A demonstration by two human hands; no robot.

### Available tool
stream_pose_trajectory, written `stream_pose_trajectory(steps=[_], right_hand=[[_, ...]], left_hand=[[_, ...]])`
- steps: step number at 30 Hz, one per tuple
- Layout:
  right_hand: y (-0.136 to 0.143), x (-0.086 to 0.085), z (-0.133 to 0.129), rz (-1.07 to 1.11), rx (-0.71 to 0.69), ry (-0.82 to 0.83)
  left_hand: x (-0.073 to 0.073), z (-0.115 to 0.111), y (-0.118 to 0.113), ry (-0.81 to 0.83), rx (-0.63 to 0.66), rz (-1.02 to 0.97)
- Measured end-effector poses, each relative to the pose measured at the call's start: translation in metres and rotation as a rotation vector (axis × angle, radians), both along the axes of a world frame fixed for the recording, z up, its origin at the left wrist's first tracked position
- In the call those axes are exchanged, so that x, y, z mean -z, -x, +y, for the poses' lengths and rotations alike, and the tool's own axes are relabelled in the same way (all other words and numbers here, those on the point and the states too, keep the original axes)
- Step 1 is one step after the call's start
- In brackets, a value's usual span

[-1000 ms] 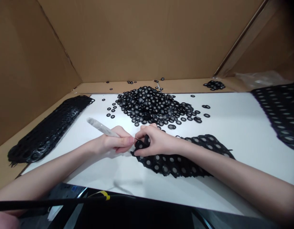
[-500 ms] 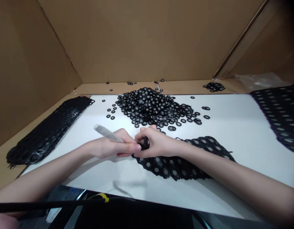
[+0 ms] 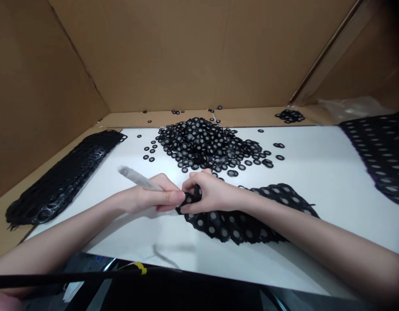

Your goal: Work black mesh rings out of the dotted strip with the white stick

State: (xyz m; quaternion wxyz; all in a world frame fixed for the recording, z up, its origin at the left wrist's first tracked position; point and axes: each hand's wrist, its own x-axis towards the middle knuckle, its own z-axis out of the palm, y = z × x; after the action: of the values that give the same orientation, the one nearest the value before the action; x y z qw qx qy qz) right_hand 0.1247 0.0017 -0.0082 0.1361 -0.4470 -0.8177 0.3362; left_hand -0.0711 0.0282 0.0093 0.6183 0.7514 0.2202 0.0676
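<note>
My left hand (image 3: 154, 196) is closed around a whitish pen-like tool (image 3: 139, 178), its blunt end pointing up and left. Beside it, my right hand (image 3: 212, 192) curls its fingers and thumb round the near left corner of a black sheet with rows of holes (image 3: 247, 229). A folded bit of that sheet shows between the right thumb and fingers, close to the left thumb tip. The tool's working tip is hidden by the left fingers. Just beyond both hands lies a heap of small black rings with pale centres (image 3: 202, 140).
Stacked black ring sheets (image 3: 66, 177) lie at the left. Another perforated black sheet (image 3: 381, 155) lies at the right, near clear plastic film (image 3: 351, 107). A small ring pile (image 3: 290, 115) sits at the back. Cardboard walls (image 3: 199, 56) enclose the white board (image 3: 128, 237).
My left hand and its tool have shifted slightly left, away from my right hand. More of the black piece shows between the hands. The view has moved a little.
</note>
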Motion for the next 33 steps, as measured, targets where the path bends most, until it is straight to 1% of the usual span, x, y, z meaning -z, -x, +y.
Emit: stream_pose_trajectory(steps=[4,9,16,21,27,33], right_hand=[[-0.001,0.001,0.000,-0.029,0.022,-0.028],[-0.001,0.002,0.001,-0.034,0.017,-0.031],[0.000,0.002,0.002,-0.023,-0.004,-0.033],[0.000,0.002,0.002,-0.022,0.002,-0.031],[-0.002,0.003,0.002,-0.011,0.004,-0.017],[-0.001,0.000,0.002,-0.018,-0.015,-0.011]], left_hand=[[0.010,0.002,0.004,0.068,-0.099,-0.114],[0.016,0.000,0.003,0.049,-0.106,-0.181],[0.015,-0.002,0.002,-0.022,-0.097,-0.150],[0.016,0.001,0.003,-0.065,-0.053,-0.161],[0.015,0.002,0.003,-0.112,-0.043,-0.147],[0.014,0.000,0.003,-0.107,-0.054,-0.133]])
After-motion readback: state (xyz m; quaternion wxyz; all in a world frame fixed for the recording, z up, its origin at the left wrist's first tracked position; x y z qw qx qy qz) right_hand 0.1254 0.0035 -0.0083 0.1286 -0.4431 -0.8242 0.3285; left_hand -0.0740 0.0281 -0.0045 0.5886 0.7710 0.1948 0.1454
